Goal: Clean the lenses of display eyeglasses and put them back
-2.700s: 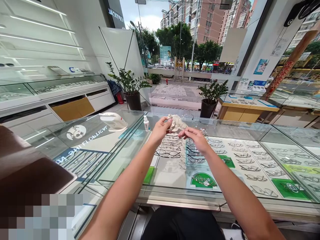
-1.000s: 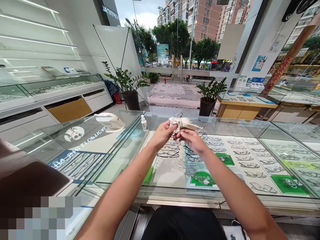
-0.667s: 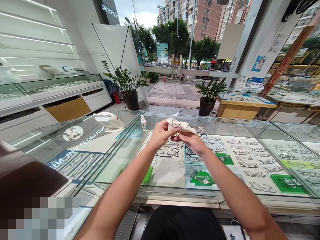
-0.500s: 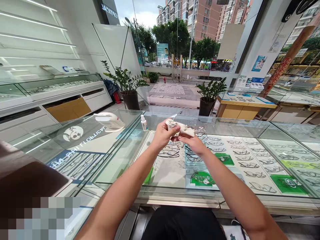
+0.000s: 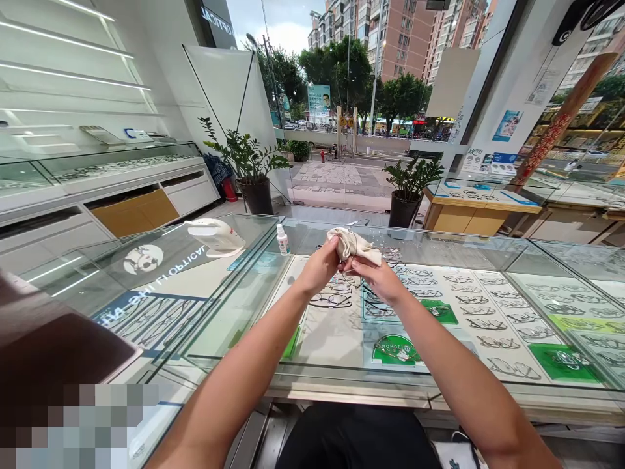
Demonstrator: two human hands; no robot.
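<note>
Both my hands are raised together above the glass counter. My left hand is closed on a cream cleaning cloth, which is bunched over its fingertips. My right hand is closed in a pinch just under the cloth, on a thin-framed pair of glasses that the cloth mostly hides. Under the glass lie rows of spectacle frames on white and green pads.
A small white spray bottle stands on the counter left of my hands, and a white handheld device lies further left. Two potted plants stand on the floor behind the counter. A brown surface fills the lower left.
My hands have stayed together above the counter. The cloth has been worked and rebunched round the glasses, and a metal temple that stuck up earlier is now hidden.
</note>
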